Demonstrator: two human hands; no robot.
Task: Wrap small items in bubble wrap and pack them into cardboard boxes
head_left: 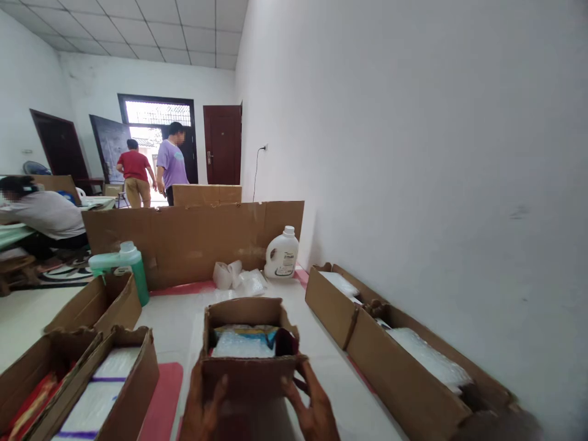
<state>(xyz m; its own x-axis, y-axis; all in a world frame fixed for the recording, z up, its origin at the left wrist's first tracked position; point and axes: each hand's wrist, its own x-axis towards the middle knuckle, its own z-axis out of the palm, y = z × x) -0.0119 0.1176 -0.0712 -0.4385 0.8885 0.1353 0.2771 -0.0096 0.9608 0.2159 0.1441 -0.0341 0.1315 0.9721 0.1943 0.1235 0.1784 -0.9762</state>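
Note:
A small open cardboard box [250,367] stands on the table right in front of me, with clear plastic packets and something blue and dark red inside. My left hand [202,407] grips its near left corner, fingers pressed on the front wall. My right hand [312,407] clasps the near right corner, fingers curled against the cardboard.
Open cartons with white packets lie at the right [413,361] and at the left [105,392]. A white jug [282,253], a green bottle [124,263] and crumpled bags [239,275] stand by a cardboard screen [193,236]. One person sits at the far left, two stand by the door.

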